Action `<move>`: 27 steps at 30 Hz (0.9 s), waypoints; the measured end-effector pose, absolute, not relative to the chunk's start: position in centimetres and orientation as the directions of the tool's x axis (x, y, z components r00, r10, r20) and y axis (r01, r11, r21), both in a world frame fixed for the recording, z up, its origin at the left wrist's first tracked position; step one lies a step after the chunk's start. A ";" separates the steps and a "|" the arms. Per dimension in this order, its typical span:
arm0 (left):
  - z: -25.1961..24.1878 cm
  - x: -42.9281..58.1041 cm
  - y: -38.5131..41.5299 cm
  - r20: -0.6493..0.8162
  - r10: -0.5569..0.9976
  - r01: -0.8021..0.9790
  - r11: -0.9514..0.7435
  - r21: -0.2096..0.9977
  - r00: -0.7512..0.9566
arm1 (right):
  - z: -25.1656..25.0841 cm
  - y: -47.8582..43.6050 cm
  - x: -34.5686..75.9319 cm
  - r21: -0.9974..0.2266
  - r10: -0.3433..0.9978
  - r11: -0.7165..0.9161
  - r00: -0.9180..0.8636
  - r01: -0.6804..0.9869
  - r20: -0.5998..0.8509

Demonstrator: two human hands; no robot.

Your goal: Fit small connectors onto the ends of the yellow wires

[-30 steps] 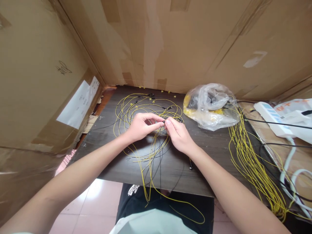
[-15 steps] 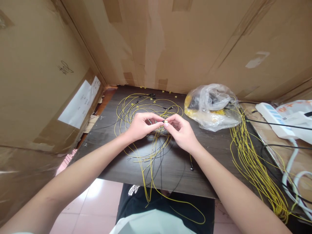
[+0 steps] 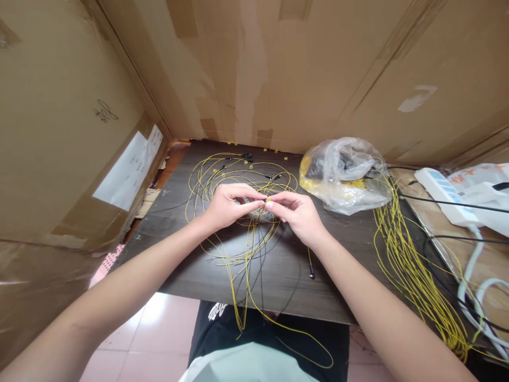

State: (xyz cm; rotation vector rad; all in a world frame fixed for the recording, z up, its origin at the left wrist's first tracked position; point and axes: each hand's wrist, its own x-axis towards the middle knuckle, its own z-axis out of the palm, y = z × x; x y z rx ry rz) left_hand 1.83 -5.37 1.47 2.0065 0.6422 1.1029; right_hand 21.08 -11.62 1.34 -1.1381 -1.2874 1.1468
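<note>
Brown box walls [image 3: 250, 69] round a dark surface [image 3: 170, 260] | clock middle: left hand [image 3: 229, 206] pinches tiny black bit [image 3: 263, 200], right hand [image 3: 301, 216] pinches tiny yellow bit [image 3: 269, 200] | clear bag [image 3: 344, 199] 2 o'clock, yellow wires [image 3: 415, 273] 4 o'clock | looks like fitting bits together; next move needs steady push

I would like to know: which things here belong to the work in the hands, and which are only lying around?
Seemingly in use:
left hand, pinching a small black piece
right hand, pinching a small yellow piece
thin yellow and black wires beneath the hands

Probably just lying about:
white power strip
thick white cable
white bag with orange print
</note>
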 end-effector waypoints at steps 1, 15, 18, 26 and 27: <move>1.4 1.8 -5.3 0.476 0.719 0.069 -0.584 0.809 0.507 | 1.4 -11.7 21.1 -0.995 0.995 0.096 -0.028 0.024 0.095; 1.5 1.6 -4.7 0.393 0.741 -0.015 -0.460 0.888 0.545 | 1.8 -11.8 21.2 -0.991 0.993 0.115 -0.046 0.062 0.112; 1.3 1.5 -4.7 0.408 0.730 0.006 -0.491 0.871 0.549 | 1.5 -11.8 21.2 -0.992 0.994 0.102 -0.050 0.074 0.098; 1.4 1.7 -4.9 0.441 0.737 0.046 -0.536 0.843 0.512 | 1.4 -11.7 21.0 -0.992 0.995 0.091 -0.046 0.086 0.088; 1.4 1.8 -4.9 0.427 0.745 0.063 -0.528 0.847 0.513 | 1.5 -11.8 20.9 -0.981 0.992 0.127 -0.038 0.144 0.123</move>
